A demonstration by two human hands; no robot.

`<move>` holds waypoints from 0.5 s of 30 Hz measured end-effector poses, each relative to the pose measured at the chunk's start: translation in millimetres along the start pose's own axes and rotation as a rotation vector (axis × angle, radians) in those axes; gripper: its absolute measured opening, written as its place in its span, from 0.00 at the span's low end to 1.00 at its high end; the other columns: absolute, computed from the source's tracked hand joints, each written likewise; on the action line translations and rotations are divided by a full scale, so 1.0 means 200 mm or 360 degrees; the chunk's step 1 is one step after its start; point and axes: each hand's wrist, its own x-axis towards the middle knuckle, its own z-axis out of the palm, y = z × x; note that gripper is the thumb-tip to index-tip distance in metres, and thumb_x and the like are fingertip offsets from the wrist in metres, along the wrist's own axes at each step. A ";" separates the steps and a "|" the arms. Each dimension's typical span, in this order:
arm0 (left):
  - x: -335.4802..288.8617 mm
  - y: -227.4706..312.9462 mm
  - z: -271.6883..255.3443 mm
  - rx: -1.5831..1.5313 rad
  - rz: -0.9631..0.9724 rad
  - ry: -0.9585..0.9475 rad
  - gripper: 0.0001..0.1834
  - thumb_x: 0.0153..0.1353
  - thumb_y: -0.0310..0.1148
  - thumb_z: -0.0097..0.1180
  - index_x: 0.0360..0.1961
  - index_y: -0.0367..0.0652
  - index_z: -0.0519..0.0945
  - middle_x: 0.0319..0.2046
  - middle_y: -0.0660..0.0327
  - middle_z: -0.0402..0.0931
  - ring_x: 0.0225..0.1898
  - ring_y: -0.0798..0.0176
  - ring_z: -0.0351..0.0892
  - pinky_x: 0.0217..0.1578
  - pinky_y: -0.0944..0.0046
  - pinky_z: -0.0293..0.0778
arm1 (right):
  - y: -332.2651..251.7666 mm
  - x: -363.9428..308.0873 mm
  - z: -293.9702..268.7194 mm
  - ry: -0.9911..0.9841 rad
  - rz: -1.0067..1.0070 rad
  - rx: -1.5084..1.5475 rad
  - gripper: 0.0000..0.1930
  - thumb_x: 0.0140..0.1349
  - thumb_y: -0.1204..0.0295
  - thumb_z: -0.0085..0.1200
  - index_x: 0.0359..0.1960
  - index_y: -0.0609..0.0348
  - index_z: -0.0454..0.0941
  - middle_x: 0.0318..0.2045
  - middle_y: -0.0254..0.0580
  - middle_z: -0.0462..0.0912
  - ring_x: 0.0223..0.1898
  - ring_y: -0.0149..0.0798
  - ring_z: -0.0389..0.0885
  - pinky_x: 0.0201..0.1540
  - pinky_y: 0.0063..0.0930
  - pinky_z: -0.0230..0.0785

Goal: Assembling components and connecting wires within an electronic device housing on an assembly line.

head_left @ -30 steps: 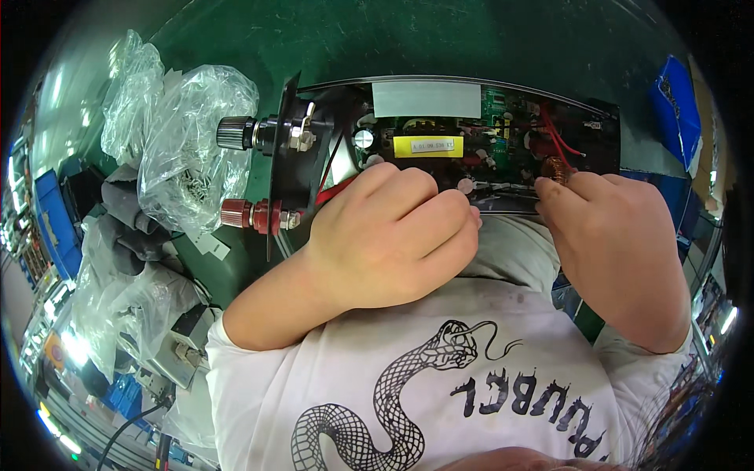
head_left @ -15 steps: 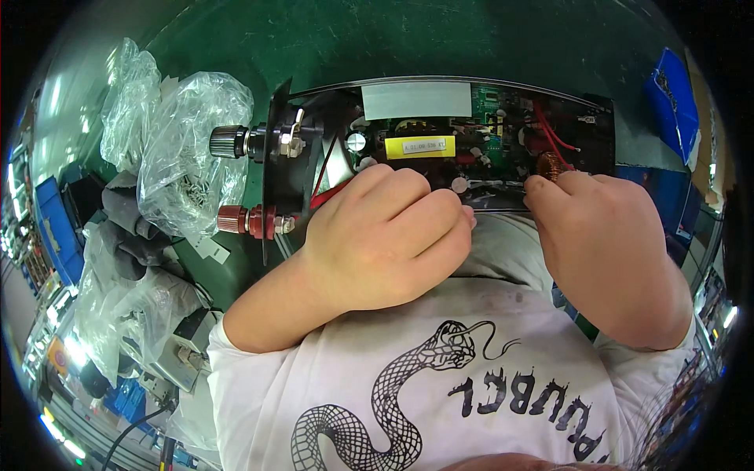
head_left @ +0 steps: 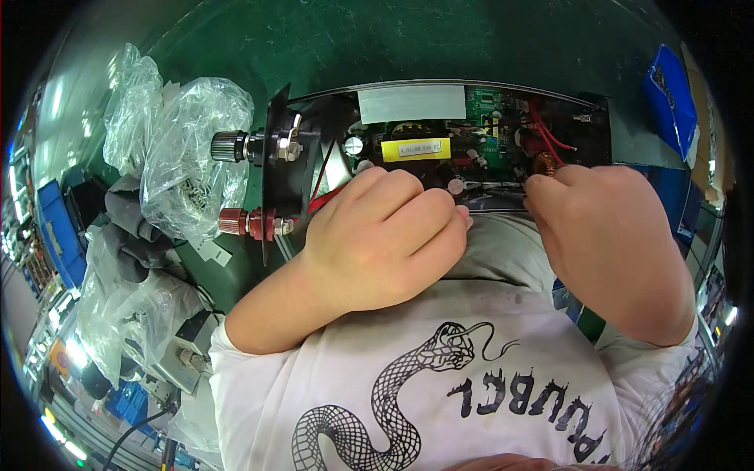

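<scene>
An open black metal chassis (head_left: 271,184) lies lengthwise before me, with a green circuit board (head_left: 488,119) inside. Its left end panel carries a black binding post (head_left: 228,147) and a red binding post (head_left: 233,221). Along the near edge, my left hand (head_left: 385,239) is closed with its fingers curled under; what they grip is hidden. Close to a copper-wound coil (head_left: 545,164), my right hand (head_left: 611,235) is closed too, its fingertips and anything in them out of sight. A yellow-wrapped component (head_left: 415,149) sits mid-board. Red wires (head_left: 550,133) run loose near the right end.
Clear plastic bags (head_left: 196,149) with small metal parts lie left of the chassis on the green tabletop (head_left: 377,43). Dark grey cloth (head_left: 133,224) is beside them. At the right edge stands a blue bin (head_left: 670,102) of small parts. Blue trays (head_left: 59,235) are at far left.
Both hands keep their places with fingers closed. The chassis appears slightly shifted left and down in view; my right hand has turned a little.
</scene>
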 end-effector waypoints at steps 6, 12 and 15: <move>0.01 0.00 -0.01 -0.0045 -0.0001 -0.0046 0.14 0.39 0.27 0.72 0.30 0.41 0.83 0.27 0.64 0.75 0.25 0.63 0.71 0.22 0.65 0.66 | -0.01 -0.01 0.04 -0.0006 0.0020 0.0015 0.02 0.57 0.76 0.58 0.31 0.58 0.78 0.25 0.44 0.78 0.28 0.49 0.80 0.32 0.42 0.72; 0.00 0.00 0.01 -0.0045 -0.0044 0.0047 0.15 0.39 0.27 0.73 0.31 0.42 0.83 0.28 0.63 0.76 0.25 0.62 0.72 0.22 0.65 0.67 | -0.04 -0.03 0.07 0.0087 0.0084 0.0062 0.04 0.55 0.77 0.59 0.32 0.58 0.77 0.24 0.46 0.77 0.28 0.50 0.80 0.31 0.42 0.72; 0.01 0.01 -0.01 -0.0045 -0.0100 0.0025 0.16 0.39 0.27 0.73 0.32 0.42 0.83 0.29 0.62 0.77 0.26 0.61 0.73 0.23 0.64 0.69 | -0.04 -0.04 0.07 0.0087 0.0147 0.0056 0.04 0.56 0.77 0.58 0.32 0.58 0.76 0.24 0.46 0.77 0.27 0.50 0.80 0.31 0.42 0.71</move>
